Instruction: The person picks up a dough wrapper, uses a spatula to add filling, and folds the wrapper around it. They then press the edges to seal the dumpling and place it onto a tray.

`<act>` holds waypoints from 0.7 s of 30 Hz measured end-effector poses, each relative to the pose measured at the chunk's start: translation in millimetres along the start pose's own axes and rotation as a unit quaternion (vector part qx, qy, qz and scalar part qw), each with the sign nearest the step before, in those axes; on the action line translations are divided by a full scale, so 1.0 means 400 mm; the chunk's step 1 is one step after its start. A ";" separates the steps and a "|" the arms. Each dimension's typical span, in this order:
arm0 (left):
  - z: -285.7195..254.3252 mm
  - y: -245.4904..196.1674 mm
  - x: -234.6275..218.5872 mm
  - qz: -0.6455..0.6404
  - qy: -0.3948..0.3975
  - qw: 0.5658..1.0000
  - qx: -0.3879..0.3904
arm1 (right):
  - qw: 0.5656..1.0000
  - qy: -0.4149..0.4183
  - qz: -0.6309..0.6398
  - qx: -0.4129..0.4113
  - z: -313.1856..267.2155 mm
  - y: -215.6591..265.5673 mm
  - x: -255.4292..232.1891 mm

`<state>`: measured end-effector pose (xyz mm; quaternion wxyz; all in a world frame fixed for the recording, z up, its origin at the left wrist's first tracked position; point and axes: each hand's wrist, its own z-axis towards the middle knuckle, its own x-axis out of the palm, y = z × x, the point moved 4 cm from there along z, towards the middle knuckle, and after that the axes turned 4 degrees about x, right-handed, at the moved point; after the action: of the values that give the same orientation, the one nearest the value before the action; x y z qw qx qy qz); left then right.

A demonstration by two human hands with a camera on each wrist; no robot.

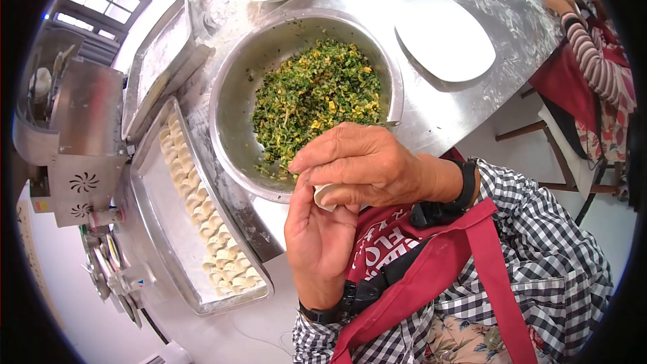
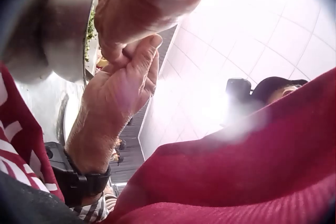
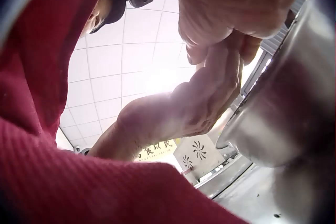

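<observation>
Close over the near rim of a metal bowl, both hands meet around a small pale dumpling, mostly hidden by fingers. My left hand holds it from below, palm partly visible, thumb and fingers bent at its edge. From above, my right hand curls over and pinches the dough. Both wrist views show the hands pressed together at the fingertips: the right hand in the left wrist view, the left hand in the right one. Chopped green and yellow filling lies in the bowl.
Left of the bowl, a metal tray bears rows of finished dumplings. Behind it stands another floured tray, beside a metal machine. A white plate lies right of the bowl. Another person's arm is at the far right.
</observation>
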<state>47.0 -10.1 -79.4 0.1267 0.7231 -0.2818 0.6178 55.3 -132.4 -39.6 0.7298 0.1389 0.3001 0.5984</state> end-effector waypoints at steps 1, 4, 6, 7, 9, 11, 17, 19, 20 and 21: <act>-0.001 0.000 -0.005 -0.008 -0.006 1.000 -0.004 | 1.000 -0.002 0.002 0.021 0.000 0.000 0.001; -0.006 -0.003 -0.005 0.012 0.000 1.000 0.010 | 0.999 0.005 0.022 0.035 -0.001 -0.005 0.007; -0.008 0.004 0.012 0.047 -0.037 0.998 0.023 | 0.999 0.012 0.041 0.027 0.000 -0.009 0.011; -0.010 0.006 0.013 0.082 -0.071 0.994 0.032 | 0.999 0.015 0.040 0.019 -0.001 -0.010 0.012; -0.011 0.008 0.010 0.080 -0.063 0.994 0.032 | 0.999 0.017 0.040 0.014 -0.003 -0.012 0.013; -0.013 0.007 0.000 0.078 -0.055 0.995 0.032 | 0.999 0.027 0.025 0.007 -0.006 -0.011 0.015; -0.011 0.005 -0.013 -0.043 -0.011 0.999 -0.009 | 0.997 -0.004 0.059 0.058 -0.001 -0.001 0.017; -0.011 0.006 -0.018 -0.018 -0.001 1.000 0.009 | 0.997 0.013 0.070 0.042 -0.005 -0.004 0.018; -0.011 0.007 -0.023 -0.018 -0.001 1.000 0.008 | 0.996 0.031 0.081 0.025 -0.007 -0.004 0.018; -0.013 0.008 -0.029 -0.032 0.005 0.999 0.008 | 0.996 0.031 0.081 0.025 -0.006 -0.005 0.016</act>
<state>40.0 -7.1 -89.9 0.1416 0.7297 -0.2532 0.6191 56.1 -127.1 -44.6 0.6658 0.1620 0.3251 0.6518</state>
